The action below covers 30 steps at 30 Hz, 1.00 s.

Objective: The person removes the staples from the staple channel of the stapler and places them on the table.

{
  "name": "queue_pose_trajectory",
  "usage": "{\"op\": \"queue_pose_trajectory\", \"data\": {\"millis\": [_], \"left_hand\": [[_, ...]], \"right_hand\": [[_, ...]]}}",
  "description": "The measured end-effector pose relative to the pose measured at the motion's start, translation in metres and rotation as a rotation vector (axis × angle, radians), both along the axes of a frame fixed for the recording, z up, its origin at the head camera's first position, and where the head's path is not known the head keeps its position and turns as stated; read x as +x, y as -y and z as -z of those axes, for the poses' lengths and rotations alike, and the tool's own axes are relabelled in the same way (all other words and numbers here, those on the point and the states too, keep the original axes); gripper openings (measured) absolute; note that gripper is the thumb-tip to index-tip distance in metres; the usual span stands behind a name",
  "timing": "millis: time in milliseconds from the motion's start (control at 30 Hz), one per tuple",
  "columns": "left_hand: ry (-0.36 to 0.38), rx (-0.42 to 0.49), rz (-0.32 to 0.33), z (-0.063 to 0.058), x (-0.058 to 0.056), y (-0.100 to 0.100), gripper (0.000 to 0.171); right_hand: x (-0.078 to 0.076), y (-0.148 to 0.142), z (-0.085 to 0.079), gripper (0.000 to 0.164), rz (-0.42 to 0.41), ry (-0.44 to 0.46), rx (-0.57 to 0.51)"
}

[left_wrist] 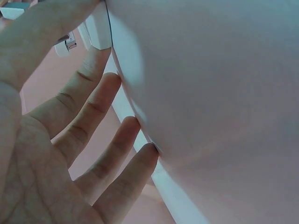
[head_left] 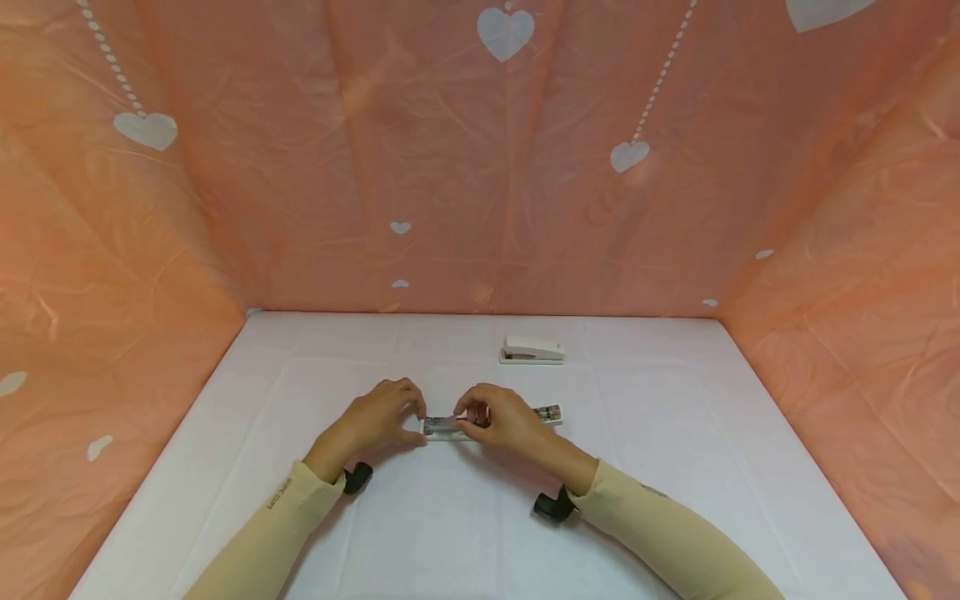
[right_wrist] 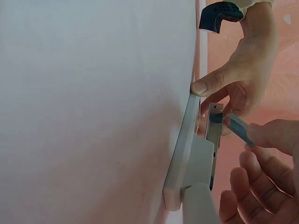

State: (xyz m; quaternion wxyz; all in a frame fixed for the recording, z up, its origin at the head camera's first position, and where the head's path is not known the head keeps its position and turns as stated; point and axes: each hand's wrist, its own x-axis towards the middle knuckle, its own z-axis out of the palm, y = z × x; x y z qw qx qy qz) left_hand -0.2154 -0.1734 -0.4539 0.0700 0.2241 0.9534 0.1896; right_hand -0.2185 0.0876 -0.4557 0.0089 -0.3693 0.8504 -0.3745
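An opened white stapler (right_wrist: 173,179) lies on the table, its metal staple channel (right_wrist: 214,128) exposed. My left hand (head_left: 378,415) holds the stapler's left end between thumb and index finger. In the left wrist view, that white end (left_wrist: 99,30) shows between them, while the other fingertips (left_wrist: 129,125) rest on the table. Just over the channel, my right hand (head_left: 506,418) pinches a short strip of staples (right_wrist: 240,129) between thumb and index finger, the strip tilted in the right wrist view. Part of the stapler is hidden behind the right hand in the head view.
A second white stapler (head_left: 532,351), closed, stands farther back on the white-covered table (head_left: 420,525). Orange curtains (head_left: 450,183) with white hearts enclose the back and both sides. A black wrist camera (head_left: 554,505) sits below the right wrist, another (head_left: 358,478) by the left.
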Motion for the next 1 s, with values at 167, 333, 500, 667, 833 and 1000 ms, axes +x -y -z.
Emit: {"op": "queue_pose_trajectory", "data": {"millis": [167,333,500,667,833,1000], "left_hand": [[-0.003,0.001,0.003,0.002,-0.001,0.001,0.031],[-0.003,0.008,0.003,0.002,-0.001,0.001,0.031],[0.005,0.009,0.005,0.001,-0.001,0.000,0.031],[0.002,0.003,0.009,0.002,-0.002,0.000,0.032],[-0.009,0.002,0.005,0.003,-0.002,0.001,0.032],[-0.016,0.002,0.007,0.003,-0.002,0.001,0.032]], "right_hand": [[0.005,-0.003,0.002,0.012,-0.003,0.035,-0.002],[0.011,-0.006,0.003,0.012,-0.025,0.036,-0.011],[0.015,-0.008,0.004,0.014,-0.028,0.013,0.010],[0.017,-0.007,0.006,0.012,-0.027,0.033,0.012],[0.020,-0.007,0.006,0.009,-0.033,0.096,0.006],[0.021,-0.007,0.008,0.009,-0.055,0.126,0.042]]}}
